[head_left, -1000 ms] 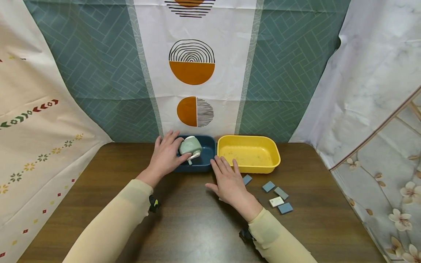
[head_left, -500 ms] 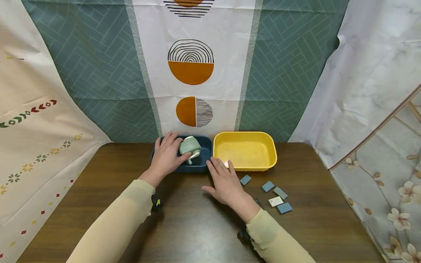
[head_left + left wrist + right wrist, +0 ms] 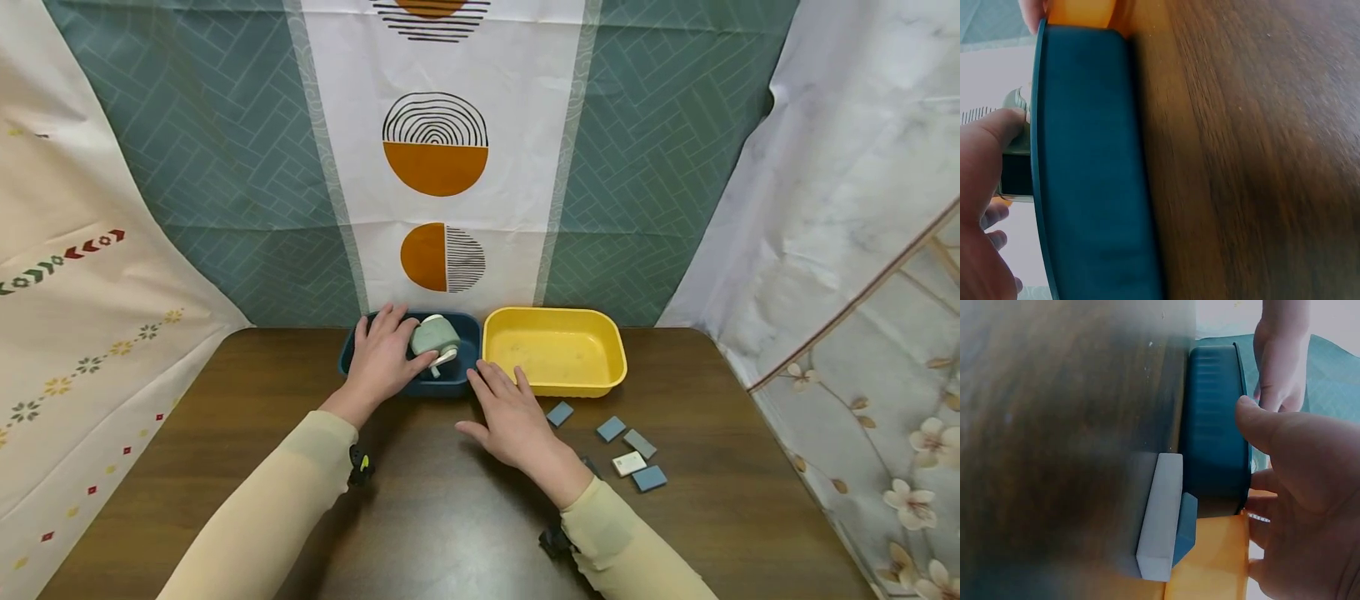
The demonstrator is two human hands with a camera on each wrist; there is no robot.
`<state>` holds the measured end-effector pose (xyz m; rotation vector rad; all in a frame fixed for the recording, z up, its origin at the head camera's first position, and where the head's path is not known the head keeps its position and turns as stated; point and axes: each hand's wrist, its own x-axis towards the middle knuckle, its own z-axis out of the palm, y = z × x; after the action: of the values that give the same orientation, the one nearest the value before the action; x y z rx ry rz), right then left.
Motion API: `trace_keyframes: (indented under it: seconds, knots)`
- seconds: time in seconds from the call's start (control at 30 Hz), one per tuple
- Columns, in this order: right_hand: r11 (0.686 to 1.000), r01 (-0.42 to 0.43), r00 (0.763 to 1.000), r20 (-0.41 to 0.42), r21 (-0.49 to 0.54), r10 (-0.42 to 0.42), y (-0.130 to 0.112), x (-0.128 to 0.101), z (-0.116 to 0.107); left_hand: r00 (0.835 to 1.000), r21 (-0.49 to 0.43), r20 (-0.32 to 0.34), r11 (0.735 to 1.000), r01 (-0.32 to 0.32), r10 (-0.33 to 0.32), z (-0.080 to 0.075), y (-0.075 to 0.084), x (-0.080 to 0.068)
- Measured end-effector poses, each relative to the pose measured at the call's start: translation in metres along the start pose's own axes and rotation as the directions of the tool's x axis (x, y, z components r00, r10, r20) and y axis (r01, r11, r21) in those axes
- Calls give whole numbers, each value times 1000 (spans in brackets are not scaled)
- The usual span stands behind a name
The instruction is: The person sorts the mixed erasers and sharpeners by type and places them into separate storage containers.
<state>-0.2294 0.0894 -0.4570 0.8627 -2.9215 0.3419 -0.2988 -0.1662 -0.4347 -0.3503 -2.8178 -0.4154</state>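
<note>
In the head view my left hand (image 3: 382,354) grips a pale green pump bottle (image 3: 433,335) with a white nozzle, tilted. My thumb lies near the nozzle. It is in or just above a dark blue bin (image 3: 457,387); I cannot tell if it touches the bottom. In the left wrist view the bin's wall (image 3: 1091,150) hides part of the bottle. My right hand (image 3: 513,421) has its fingers extended at the rims where the blue bin meets a yellow bin (image 3: 555,392). Its thumb stands apart, and it holds nothing.
Several small flat blocks lie on the brown table (image 3: 427,517) right of my right hand: a white block (image 3: 628,463), a grey block (image 3: 640,443) and blue blocks (image 3: 648,477). A patterned cloth (image 3: 450,167) hangs behind the bins.
Both bins have shifted left along with my right hand. More of the blue bin's left end shows past my left hand. The pump bottle has stayed nearly in place.
</note>
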Motion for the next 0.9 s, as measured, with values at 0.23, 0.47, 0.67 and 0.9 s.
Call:
trace_keyframes:
  seconds: [0.23,0.47,0.67,0.9]
  knots:
    - [1000,-1,999,38,5,1,-5,3,-2,999,32,44,999,26,-27,7,4,7]
    - [1000,24,998,56,-16,-23,-9,5,-4,995,90,78,995,54,-61,14,-2,10]
    - [999,40,998,58,-13,-39,-11,6,-5,990,113,112,991,77,-90,13,-6,12]
    - [997,72,997,41,-17,-71,-10,3,-4,983,137,144,986,92,-112,12,-9,14]
